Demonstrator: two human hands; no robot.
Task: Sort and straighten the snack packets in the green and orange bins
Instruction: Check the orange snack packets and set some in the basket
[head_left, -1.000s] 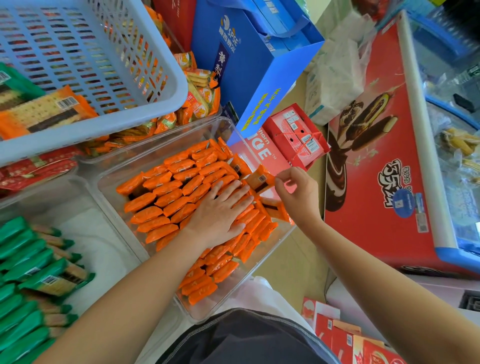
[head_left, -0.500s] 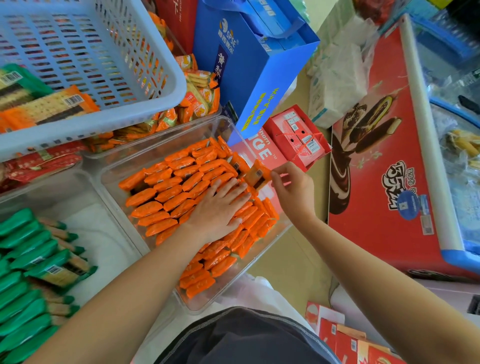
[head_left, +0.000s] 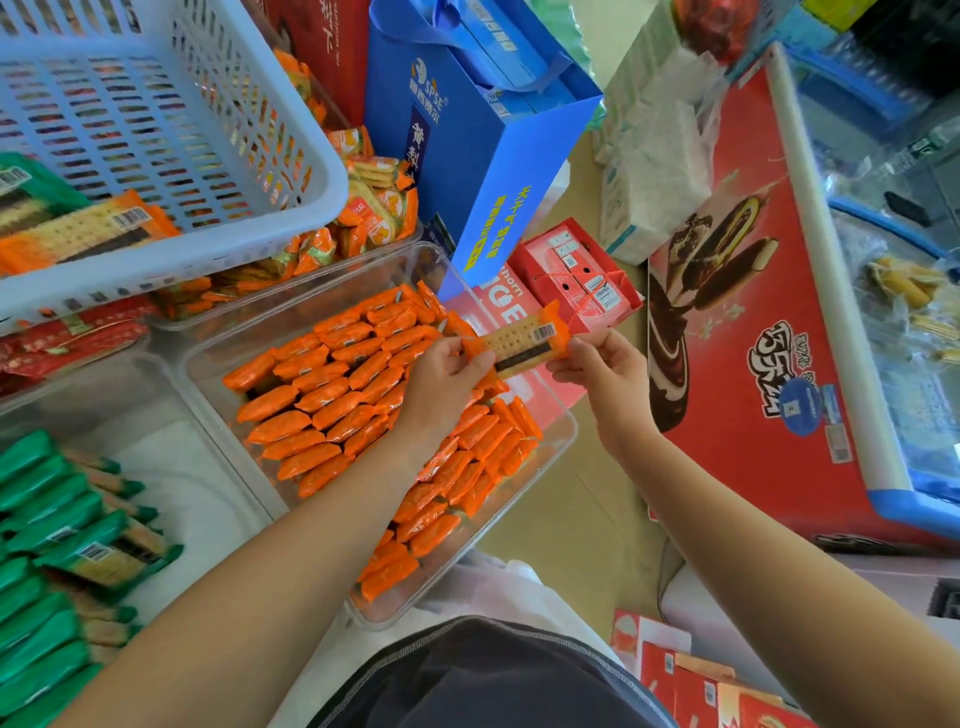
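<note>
**Step in hand: seat one packet in the orange bin**

1. Current state. Both hands hold a single orange cracker packet (head_left: 524, 340) by its ends. The left hand (head_left: 445, 382) has its fingers curled and pinches the packet's 9 o'clock end. The right hand (head_left: 597, 371) pinches the 3 o'clock end between thumb and fingers. The packet faces barcode up, lies roughly level and is lifted clear of the stock below.

2. Location. The packet hangs over the 1 o'clock corner of the clear orange bin (head_left: 208, 371). There the standing rows of orange packets (head_left: 332, 405) thin out and a gap appears to remain.

3. Recommended procedure.
   - Turn the packet on edge so that it matches the tilt and heading of the neighbouring rows.
   - Lower it into the gap at the 1 o'clock corner. Do not lay it flat on top of the rows.
   - Release one end first and use the free hand to press the row closed against it.
   - Grip by the crimped ends only; the crackers inside probably break under pressure on the middle.

4. Remaining work, as judged from the layout. The green packets (head_left: 47, 519) in the bin at 8 o'clock include several lying askew. The lilac basket (head_left: 208, 130) at 11 o'clock holds loose packets, likely unsorted.
</note>
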